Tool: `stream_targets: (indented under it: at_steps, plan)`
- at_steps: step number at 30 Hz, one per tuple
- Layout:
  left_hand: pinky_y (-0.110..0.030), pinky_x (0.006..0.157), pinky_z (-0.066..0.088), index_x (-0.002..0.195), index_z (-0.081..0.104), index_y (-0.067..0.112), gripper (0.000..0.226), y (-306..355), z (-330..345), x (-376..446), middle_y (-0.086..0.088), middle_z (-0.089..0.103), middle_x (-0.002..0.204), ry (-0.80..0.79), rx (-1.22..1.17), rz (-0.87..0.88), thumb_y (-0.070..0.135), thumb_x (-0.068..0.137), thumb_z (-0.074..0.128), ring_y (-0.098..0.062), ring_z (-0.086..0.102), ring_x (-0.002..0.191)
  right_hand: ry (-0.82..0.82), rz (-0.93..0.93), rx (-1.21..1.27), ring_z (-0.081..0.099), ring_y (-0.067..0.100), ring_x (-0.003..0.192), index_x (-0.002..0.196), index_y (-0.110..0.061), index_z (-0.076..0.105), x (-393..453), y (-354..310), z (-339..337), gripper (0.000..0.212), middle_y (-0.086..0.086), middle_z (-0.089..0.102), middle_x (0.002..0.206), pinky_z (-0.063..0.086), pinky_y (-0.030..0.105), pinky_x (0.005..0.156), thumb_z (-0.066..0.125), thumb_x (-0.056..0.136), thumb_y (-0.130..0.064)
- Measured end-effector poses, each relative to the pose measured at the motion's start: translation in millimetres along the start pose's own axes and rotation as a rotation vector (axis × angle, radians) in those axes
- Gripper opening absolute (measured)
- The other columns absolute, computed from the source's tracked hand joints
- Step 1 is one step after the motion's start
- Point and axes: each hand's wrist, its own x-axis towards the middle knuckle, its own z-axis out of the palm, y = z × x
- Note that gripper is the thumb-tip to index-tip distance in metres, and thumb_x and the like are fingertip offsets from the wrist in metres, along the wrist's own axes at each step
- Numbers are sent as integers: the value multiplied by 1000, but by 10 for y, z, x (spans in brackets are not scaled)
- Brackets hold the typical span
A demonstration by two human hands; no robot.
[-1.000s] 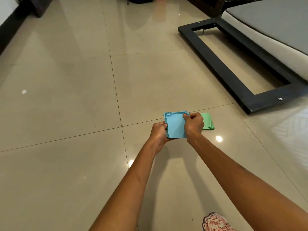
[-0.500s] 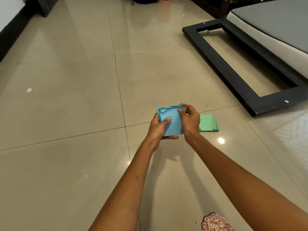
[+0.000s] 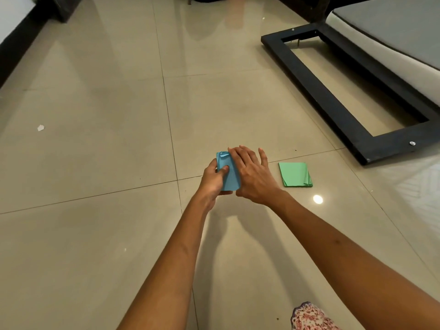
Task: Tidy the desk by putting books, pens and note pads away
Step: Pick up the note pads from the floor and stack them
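A stack of blue note paper (image 3: pixel 229 179) is held above the tiled floor, its top corner curled. My left hand (image 3: pixel 214 181) grips it from the left, thumb on top. My right hand (image 3: pixel 252 173) lies flat with fingers spread over the stack's right side and hides that part. A green stack of note paper (image 3: pixel 295 174) lies on the floor just right of my right hand.
A black rectangular frame (image 3: pixel 333 98) lies on the floor at the right, beside a mattress (image 3: pixel 392 36). A small white scrap (image 3: pixel 41 127) sits on the tiles at the left. Dark furniture stands along the far left wall.
My right hand let go of the blue stack's top edge and now rests flat and spread on it. The stack sits to the left, away from the green stack.
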Motion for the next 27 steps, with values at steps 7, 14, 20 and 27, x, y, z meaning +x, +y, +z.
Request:
stream_targets:
  at_steps: [7, 14, 20, 27]
  plan:
    - [-48, 82, 57, 129, 46, 25, 27, -104, 8, 104, -5, 57, 113, -58, -55, -16, 25, 103, 41, -20, 58, 96, 97, -63, 174, 43, 34, 124, 141, -2, 35, 68, 74, 174, 105, 17, 47, 135, 43, 48, 101, 85, 58, -43]
    - [-47, 82, 55, 124, 55, 20, 37, -141, -77, 221, -8, 62, 111, -334, -210, -198, 42, 93, 53, -24, 61, 101, 108, -145, 369, 36, 25, 128, 142, -1, 32, 14, 244, 193, 105, 16, 43, 138, 34, 37, 109, 71, 64, -60]
    - [-35, 75, 57, 92, 76, 15, 53, -233, -141, 246, -8, 69, 92, -492, -525, -237, 38, 47, 92, -22, 68, 84, 65, -80, 572, 33, 21, 131, 146, -4, 25, -88, 132, 178, 101, 12, 35, 143, 36, 33, 108, 78, 62, -22]
    - [-34, 70, 57, 92, 72, 12, 51, -170, -62, 180, -8, 70, 84, -499, -456, -223, 26, 47, 91, -21, 69, 77, 39, -96, 597, 33, 19, 133, 148, -7, 19, -148, 191, 151, 106, 9, 32, 147, 35, 25, 106, 81, 63, -20]
